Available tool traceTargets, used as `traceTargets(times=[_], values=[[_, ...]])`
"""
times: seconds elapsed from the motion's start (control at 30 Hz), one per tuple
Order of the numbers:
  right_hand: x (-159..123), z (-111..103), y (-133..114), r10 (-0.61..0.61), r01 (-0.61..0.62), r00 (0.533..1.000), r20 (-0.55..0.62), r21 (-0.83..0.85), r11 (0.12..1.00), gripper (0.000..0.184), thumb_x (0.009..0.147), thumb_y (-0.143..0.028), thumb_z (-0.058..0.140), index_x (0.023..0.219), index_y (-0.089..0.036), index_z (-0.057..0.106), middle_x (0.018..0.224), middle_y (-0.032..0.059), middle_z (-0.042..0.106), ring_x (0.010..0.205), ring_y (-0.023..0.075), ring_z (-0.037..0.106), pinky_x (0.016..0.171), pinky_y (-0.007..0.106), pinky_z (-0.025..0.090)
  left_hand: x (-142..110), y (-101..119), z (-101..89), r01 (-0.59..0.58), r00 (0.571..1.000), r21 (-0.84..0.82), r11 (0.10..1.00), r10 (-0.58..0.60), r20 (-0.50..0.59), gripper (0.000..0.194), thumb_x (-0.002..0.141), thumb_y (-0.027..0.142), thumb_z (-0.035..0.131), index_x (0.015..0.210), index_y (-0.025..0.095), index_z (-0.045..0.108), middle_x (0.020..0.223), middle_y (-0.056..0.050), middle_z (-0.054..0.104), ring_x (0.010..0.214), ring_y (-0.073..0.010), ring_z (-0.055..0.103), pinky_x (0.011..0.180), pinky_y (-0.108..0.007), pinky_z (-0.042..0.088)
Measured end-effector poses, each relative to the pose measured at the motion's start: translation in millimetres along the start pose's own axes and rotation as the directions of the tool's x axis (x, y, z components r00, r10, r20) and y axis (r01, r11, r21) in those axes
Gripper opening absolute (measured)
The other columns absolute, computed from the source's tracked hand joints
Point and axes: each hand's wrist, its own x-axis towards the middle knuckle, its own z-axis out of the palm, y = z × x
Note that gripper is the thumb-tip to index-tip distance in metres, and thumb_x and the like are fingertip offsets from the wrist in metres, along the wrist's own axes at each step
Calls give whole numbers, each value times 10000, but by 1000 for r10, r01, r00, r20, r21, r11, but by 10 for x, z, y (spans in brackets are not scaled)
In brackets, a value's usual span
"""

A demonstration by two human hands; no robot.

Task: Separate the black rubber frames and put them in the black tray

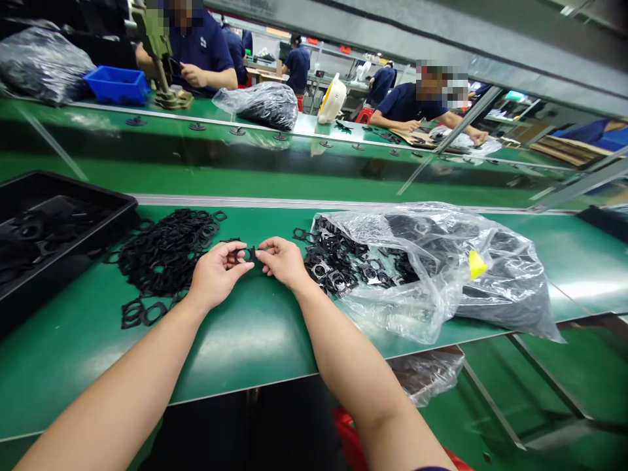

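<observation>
My left hand (218, 269) is closed on a small black ring-shaped plastic part (248, 254), holding it just above the green table. The fingertips of my right hand (282, 260) pinch the same part at its right edge. Left of my hands lies a heap of black ring parts (169, 252), with several loose ones at its near side. To the right, a pile of black parts with shiny metal-looking faces (338, 261) spills from the mouth of a clear plastic bag (505, 288). My fingers hide some of the held part.
A black tray (115, 206) with more black parts stands at the left. A yellow piece (477, 265) shows on the bag. Beyond a clear partition, co-workers sit at another bench with a blue bin (118, 85), a hand press (159, 59) and a filled bag (269, 104).
</observation>
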Motion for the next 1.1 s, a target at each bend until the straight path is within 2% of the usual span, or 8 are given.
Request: traceTargets(times=[0.13,0.2,0.27,0.37,0.57,0.67,0.93,1.1], values=[[-9,-4,-46,19,-52,994,105,327,944,207,710,-249,701,885,-147,660,675,-25,650,497,43,557,489,168,467,10,3,-15,-95,995,144,985,96,3,419,663,389,732,1030,196,667,923,-33,602,756,-148,613,730,-321,540],[-6,-20,-58,29,-85,990,137,420,903,282,676,-226,733,934,-145,651,709,-15,673,534,46,580,531,172,488,18,1,-22,-100,995,194,976,102,-2,420,663,403,730,1023,196,673,953,-39,592,737,-142,601,710,-319,545],[0,-32,-59,64,-121,988,138,463,878,300,633,-218,768,892,-135,642,702,-2,685,537,58,597,525,177,494,23,-3,-29,-96,995,229,969,101,-11,427,659,416,729,1021,195,678,974,-45,587,732,-140,590,703,-318,546],[7,-37,-56,107,-152,987,119,490,858,300,578,-226,804,811,-122,648,690,6,688,524,63,608,518,180,506,25,-5,-41,-95,995,298,950,101,-4,437,656,424,732,1026,196,687,972,-47,586,716,-138,581,702,-321,542],[5,-36,-77,130,-149,989,73,493,857,340,519,-236,841,792,-124,671,591,-15,663,504,73,611,486,170,504,24,13,-54,-102,994,373,922,113,-9,406,689,421,697,1035,208,688,972,-48,599,702,-141,583,697,-320,535],[4,-31,-88,119,-136,991,65,514,847,320,527,-238,837,778,-125,675,622,-11,676,522,72,622,523,177,524,27,22,-54,-80,994,377,923,102,-37,395,700,414,682,1036,207,685,981,-48,598,703,-141,585,700,-318,534],[-6,-24,-79,90,-115,993,75,472,874,308,607,-219,800,859,-124,648,628,-6,675,543,84,634,529,183,526,27,18,-52,-69,997,395,916,82,-17,390,706,405,673,1034,196,684,978,-49,600,712,-144,589,704,-311,531],[-12,-26,-89,94,-111,994,59,481,870,341,632,-209,786,912,-136,606,609,-18,666,526,83,631,511,176,527,12,43,-49,-119,987,411,904,152,-48,367,728,407,656,1035,208,681,993,-43,619,732,-144,594,732,-309,523]])
